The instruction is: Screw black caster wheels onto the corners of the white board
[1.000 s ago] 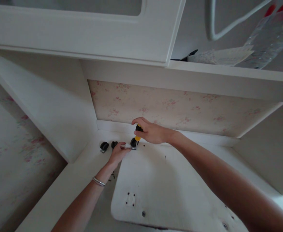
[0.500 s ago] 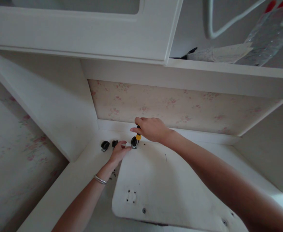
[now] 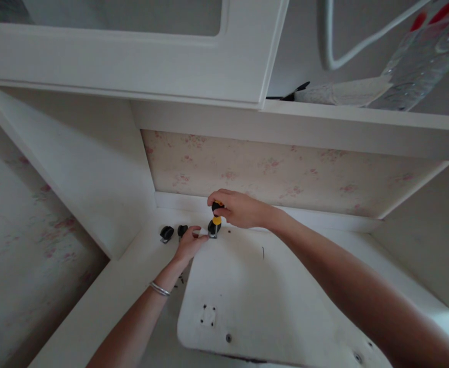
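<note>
My right hand is closed around the black and yellow handle of a screwdriver, held nearly upright. Its tip points down at the metal plate of a black caster wheel at the far left corner of a white board. The exact contact of the tip is too small to make out. My left hand grips that corner of the board, thumb beside the caster's plate and fingers curled past the edge. Two more black casters, one farther left and one just behind my left fingers, rest on the white surface.
Several small dark screws lie left of the board. Screw holes mark its near left part. Overhead hang a white cabinet door and a shelf with a clear plastic bottle. A white side panel stands left.
My right hand has shifted slightly left and turned, its fingers now wrapped more fully around the screwdriver handle. The left hand and the board stay in place; the view has tilted up a little.
</note>
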Demonstrator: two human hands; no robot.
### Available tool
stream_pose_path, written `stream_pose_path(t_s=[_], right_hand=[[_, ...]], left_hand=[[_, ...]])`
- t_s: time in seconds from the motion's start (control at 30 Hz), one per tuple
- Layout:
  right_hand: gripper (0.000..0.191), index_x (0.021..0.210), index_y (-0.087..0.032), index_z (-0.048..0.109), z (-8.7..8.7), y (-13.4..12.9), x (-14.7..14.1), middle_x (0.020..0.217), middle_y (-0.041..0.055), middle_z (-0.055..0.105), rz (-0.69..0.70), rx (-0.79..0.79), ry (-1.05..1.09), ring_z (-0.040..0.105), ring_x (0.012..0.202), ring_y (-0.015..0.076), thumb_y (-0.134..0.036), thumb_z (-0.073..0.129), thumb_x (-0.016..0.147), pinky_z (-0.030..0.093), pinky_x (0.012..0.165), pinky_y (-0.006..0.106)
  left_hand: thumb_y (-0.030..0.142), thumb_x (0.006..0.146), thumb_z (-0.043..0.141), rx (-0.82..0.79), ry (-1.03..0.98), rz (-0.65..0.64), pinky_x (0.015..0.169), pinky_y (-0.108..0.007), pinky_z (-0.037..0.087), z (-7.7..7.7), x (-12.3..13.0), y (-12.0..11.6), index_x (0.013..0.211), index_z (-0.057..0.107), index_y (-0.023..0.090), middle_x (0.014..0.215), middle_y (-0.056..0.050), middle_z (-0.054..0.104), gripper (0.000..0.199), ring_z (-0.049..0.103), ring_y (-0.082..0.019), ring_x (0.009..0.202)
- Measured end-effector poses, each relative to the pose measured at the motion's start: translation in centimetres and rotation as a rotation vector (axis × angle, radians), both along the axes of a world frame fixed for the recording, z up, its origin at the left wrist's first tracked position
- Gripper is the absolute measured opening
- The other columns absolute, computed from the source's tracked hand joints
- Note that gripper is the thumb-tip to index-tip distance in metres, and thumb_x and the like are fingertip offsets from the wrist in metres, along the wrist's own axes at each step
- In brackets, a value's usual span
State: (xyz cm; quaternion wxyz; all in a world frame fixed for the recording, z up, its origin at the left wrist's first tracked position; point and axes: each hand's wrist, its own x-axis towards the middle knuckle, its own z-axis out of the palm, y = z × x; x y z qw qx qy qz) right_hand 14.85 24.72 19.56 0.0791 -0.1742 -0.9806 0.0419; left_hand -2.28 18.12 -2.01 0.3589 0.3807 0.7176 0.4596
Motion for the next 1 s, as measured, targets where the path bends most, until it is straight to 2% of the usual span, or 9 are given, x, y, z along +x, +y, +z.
stream_pose_path(t_s=[0.13, 0.27, 0.43, 0.53, 0.63, 0.73, 0.83, 0.9, 1.0], right_hand=[[0.038, 0.115, -0.015, 0.056, -0.5, -0.1, -0.3, 0.114, 0.0175, 0.063, -0.137, 0.066, 0.027, 0.063, 0.092, 0.0278, -0.046, 0.043, 0.098, 0.046, 0.073, 0.037], [0.033, 0.128, -0.024, 0.049, -0.7, -0.1, -0.3, 0.129, 0.0088, 0.058, -0.067, 0.031, -0.014, 0.064, 0.088, 0.0166, -0.036, 0.048, 0.097, 0.046, 0.074, 0.028], [0.040, 0.121, -0.016, 0.052, -0.7, -0.3, 0.0, 0.116, 0.0180, 0.063, -0.160, 0.068, -0.010, 0.064, 0.092, 0.0294, -0.046, 0.047, 0.096, 0.046, 0.072, 0.038], [0.038, 0.130, -0.023, 0.045, -0.8, -0.4, 0.2, 0.133, 0.0128, 0.055, -0.117, 0.038, -0.001, 0.065, 0.086, 0.0203, -0.034, 0.051, 0.094, 0.046, 0.072, 0.032], [0.026, 0.116, -0.023, 0.054, -1.0, -0.4, 0.3, 0.119, 0.0094, 0.063, -0.111, 0.029, 0.013, 0.065, 0.089, 0.0211, -0.037, 0.052, 0.094, 0.045, 0.073, 0.031], [0.039, 0.117, -0.016, 0.053, -1.2, -0.3, 0.5, 0.112, 0.0167, 0.064, -0.191, 0.043, 0.058, 0.064, 0.091, 0.0280, -0.048, 0.049, 0.095, 0.045, 0.073, 0.036], [0.037, 0.130, -0.021, 0.044, -1.5, -0.3, 0.6, 0.127, 0.0121, 0.059, -0.137, 0.000, 0.078, 0.064, 0.092, 0.0190, -0.038, 0.049, 0.097, 0.045, 0.075, 0.029], [0.029, 0.124, -0.024, 0.049, -1.6, -0.5, 0.5, 0.123, 0.0070, 0.062, -0.097, -0.024, 0.077, 0.064, 0.092, 0.0163, -0.034, 0.050, 0.096, 0.045, 0.075, 0.026], [0.030, 0.110, -0.018, 0.055, -1.8, -0.7, 0.3, 0.105, 0.0119, 0.067, -0.164, -0.019, 0.104, 0.064, 0.090, 0.0247, -0.044, 0.051, 0.095, 0.044, 0.074, 0.033]], left_hand=[[0.034, 0.092, 0.060, -0.031, 0.023, 0.007, 0.082, -0.042, 0.056, -0.2, -0.1, 0.2, 0.123, 0.057, 0.017, 0.119, -0.009, 0.062, 0.036, 0.064, -0.022, 0.098], [0.034, 0.092, 0.060, -0.044, 0.032, 0.013, 0.082, -0.043, 0.056, -0.5, -0.2, 0.5, 0.123, 0.057, 0.017, 0.119, -0.009, 0.062, 0.036, 0.064, -0.022, 0.098], [0.034, 0.092, 0.060, -0.035, 0.025, 0.008, 0.082, -0.042, 0.056, -0.5, -0.1, 0.3, 0.122, 0.057, 0.017, 0.118, -0.009, 0.062, 0.035, 0.064, -0.021, 0.097], [0.034, 0.092, 0.060, -0.020, 0.032, 0.003, 0.082, -0.042, 0.056, -0.4, 0.0, 0.1, 0.122, 0.057, 0.017, 0.118, -0.009, 0.063, 0.036, 0.064, -0.021, 0.097], [0.035, 0.092, 0.060, -0.002, 0.039, -0.006, 0.082, -0.042, 0.056, -0.4, 0.1, 0.0, 0.123, 0.057, 0.017, 0.117, -0.009, 0.063, 0.036, 0.064, -0.021, 0.096], [0.035, 0.092, 0.060, 0.012, 0.043, -0.010, 0.081, -0.042, 0.056, -0.5, 0.0, -0.1, 0.122, 0.057, 0.017, 0.117, -0.009, 0.063, 0.036, 0.065, -0.021, 0.096], [0.035, 0.092, 0.060, 0.034, 0.052, -0.007, 0.083, -0.042, 0.055, -0.6, 0.1, -0.2, 0.122, 0.057, 0.017, 0.118, -0.008, 0.063, 0.035, 0.064, -0.022, 0.097], [0.035, 0.091, 0.060, 0.038, 0.056, -0.004, 0.083, -0.043, 0.055, -0.7, 0.1, -0.2, 0.122, 0.057, 0.017, 0.118, -0.008, 0.062, 0.035, 0.064, -0.022, 0.098], [0.035, 0.092, 0.060, 0.021, 0.055, 0.000, 0.082, -0.042, 0.056, -0.7, 0.1, -0.1, 0.123, 0.057, 0.017, 0.118, -0.008, 0.063, 0.036, 0.064, -0.022, 0.097]])
